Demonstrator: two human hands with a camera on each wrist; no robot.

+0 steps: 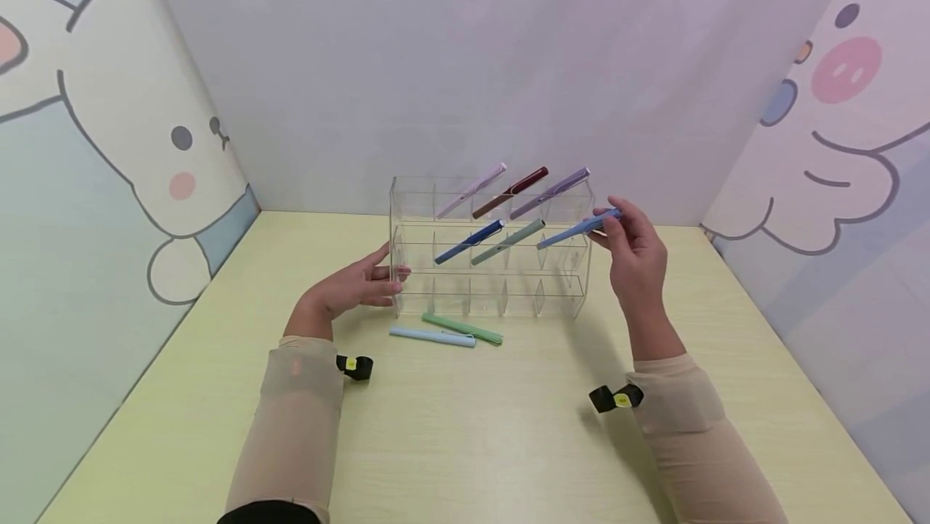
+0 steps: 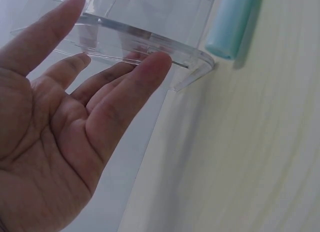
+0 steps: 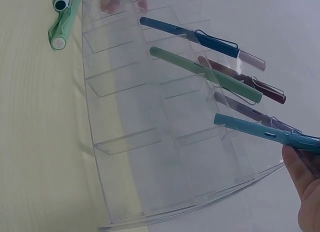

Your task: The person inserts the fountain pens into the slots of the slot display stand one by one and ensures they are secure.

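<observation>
My right hand [image 1: 639,262] pinches a light blue pen [image 1: 574,232] between thumb and fingers near its clip end. The pen slants over the right end of the middle tier of a clear acrylic pen rack [image 1: 485,306]; its lower end is among the dividers in the right wrist view. On the left, my left hand [image 1: 356,283] has its fingers extended against the rack's side panel [image 2: 135,34]. A dark blue pen [image 1: 468,242] and a grey-green pen [image 1: 508,242] lean in the same tier.
A pale lilac pen [image 1: 472,190], a maroon pen [image 1: 510,193] and a purple pen [image 1: 550,194] lean in the top tier. In front of the rack, a pale blue pen [image 1: 432,337] and a green pen [image 1: 462,329] lie on the table [image 1: 494,427].
</observation>
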